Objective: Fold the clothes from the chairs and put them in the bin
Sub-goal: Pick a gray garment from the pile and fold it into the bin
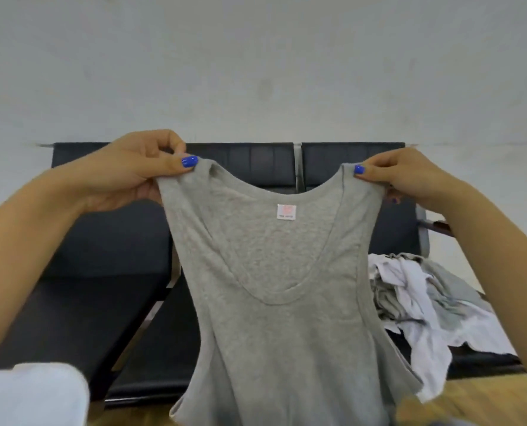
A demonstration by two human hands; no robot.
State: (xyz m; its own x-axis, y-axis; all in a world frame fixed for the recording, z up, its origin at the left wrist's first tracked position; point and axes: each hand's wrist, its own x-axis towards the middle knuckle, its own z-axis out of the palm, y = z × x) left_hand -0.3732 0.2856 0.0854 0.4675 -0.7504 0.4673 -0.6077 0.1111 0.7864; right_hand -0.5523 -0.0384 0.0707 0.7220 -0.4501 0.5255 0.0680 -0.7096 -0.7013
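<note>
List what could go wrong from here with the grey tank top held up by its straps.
1. The left hand and right hand only pinch the thin straps of the grey ribbed cotton tank top; a slip could drop one side.
2. Its hem hangs low, out of view, and may drag on the floor.
3. The crumpled white and grey clothes pile lies near the black chair seat's front edge and could slide off.

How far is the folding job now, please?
Done: nothing folded is visible, and no bin can be clearly identified. In hand: the left hand and right hand hold the grey tank top up by its straps, unfolded. Left: a pile of clothes on the right chair.
</note>
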